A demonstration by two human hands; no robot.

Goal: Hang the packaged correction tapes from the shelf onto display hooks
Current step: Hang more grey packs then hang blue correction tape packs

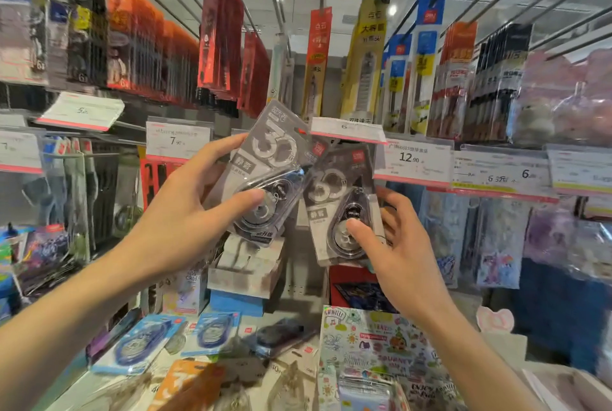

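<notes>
My left hand (pixel 185 212) grips a grey packaged correction tape (pixel 268 158), thumb on its clear blister, the pack tilted to the right at mid-frame. My right hand (pixel 394 255) holds a second grey packaged correction tape (pixel 337 202) just to the right, thumb pressing its round blister. The top corners of the two packs nearly meet below a price-tagged display hook (pixel 347 130). More correction tapes in blue packs (pixel 142 341) lie on the shelf below.
Rows of hooks with hanging pen packs (pixel 371 59) fill the wall above. Price tags (pixel 412 158) line the rail. Sticker sheets (pixel 377 341) and small boxes (pixel 245 265) crowd the shelf underneath my arms.
</notes>
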